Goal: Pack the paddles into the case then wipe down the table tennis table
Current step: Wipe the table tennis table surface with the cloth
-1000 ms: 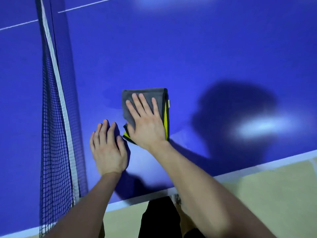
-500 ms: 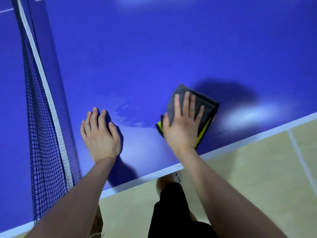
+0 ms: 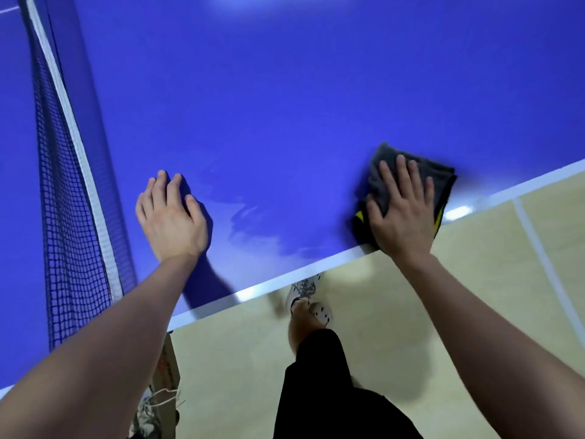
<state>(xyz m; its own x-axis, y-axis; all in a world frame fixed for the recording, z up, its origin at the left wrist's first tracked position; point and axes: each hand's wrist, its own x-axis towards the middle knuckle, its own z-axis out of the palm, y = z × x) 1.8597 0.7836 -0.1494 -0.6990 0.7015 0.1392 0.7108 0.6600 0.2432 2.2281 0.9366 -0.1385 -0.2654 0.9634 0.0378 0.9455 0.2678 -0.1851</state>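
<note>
The blue table tennis table (image 3: 285, 106) fills the upper view, with its white edge line running along the near side. A folded grey cloth (image 3: 384, 167) with yellow and black trim lies at that near edge on the right. My right hand (image 3: 402, 210) presses flat on the cloth with fingers spread and straight. My left hand (image 3: 169, 217) rests flat on the bare table surface further left, near the net. Faint damp streaks show on the surface between the two hands. No paddles or case are in view.
The black net (image 3: 63, 217) with its white top band crosses the table at the left. Beyond the table edge lies pale wooden floor (image 3: 380, 312) with a white line at the right. My legs and patterned shoes (image 3: 304, 289) stand below the edge.
My right hand has slid the cloth rightward and toward the near edge, leaving damp streaks behind. My left hand has stayed planted on the table by the net.
</note>
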